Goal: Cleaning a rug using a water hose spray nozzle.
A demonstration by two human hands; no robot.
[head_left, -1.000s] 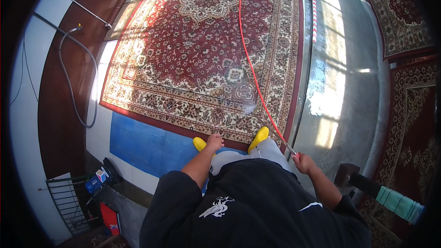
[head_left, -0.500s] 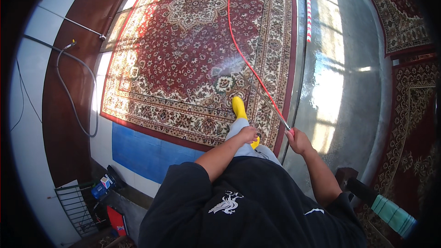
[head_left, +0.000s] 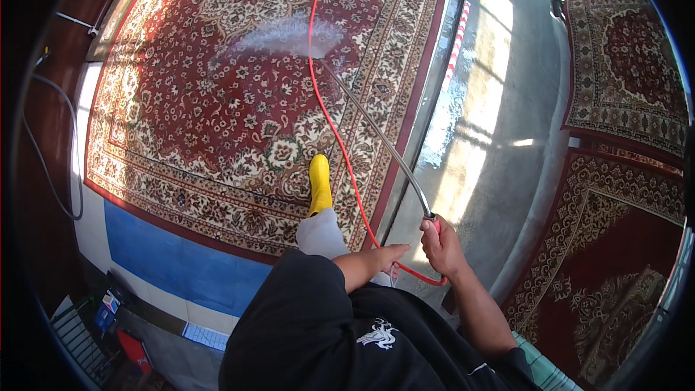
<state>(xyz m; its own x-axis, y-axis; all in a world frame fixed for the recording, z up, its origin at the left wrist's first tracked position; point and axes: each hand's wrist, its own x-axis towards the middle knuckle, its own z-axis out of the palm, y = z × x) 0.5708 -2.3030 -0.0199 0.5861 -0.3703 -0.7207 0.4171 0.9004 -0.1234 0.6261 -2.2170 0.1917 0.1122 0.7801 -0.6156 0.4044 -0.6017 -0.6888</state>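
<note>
My right hand (head_left: 443, 246) is wrapped round the grip of a pressure washer lance (head_left: 376, 130), a long metal tube with a bend near the handle. A white fan of water (head_left: 289, 36) leaves its far tip over a red patterned carpet (head_left: 217, 101). Beside my right hand, my left hand (head_left: 391, 255) is closed at the red hose (head_left: 337, 134), which passes under it and loops to the lance grip; its fingers are partly hidden. The hose runs forward across the carpet. A yellow boot (head_left: 319, 182) on my foot stands on the carpet's near border.
Wet concrete floor (head_left: 499, 166) lies right of the carpet, with a red-and-white striped strip (head_left: 456, 43) along it. More carpets (head_left: 615, 65) are at the right. Blue matting (head_left: 181, 257) borders the near edge. A grey hose (head_left: 72, 123) hangs at the left wall.
The view has shifted to the right. My left hand has gone from near my knee to the red hose. The lance now reaches farther forward, and the spray lands farther up the carpet.
</note>
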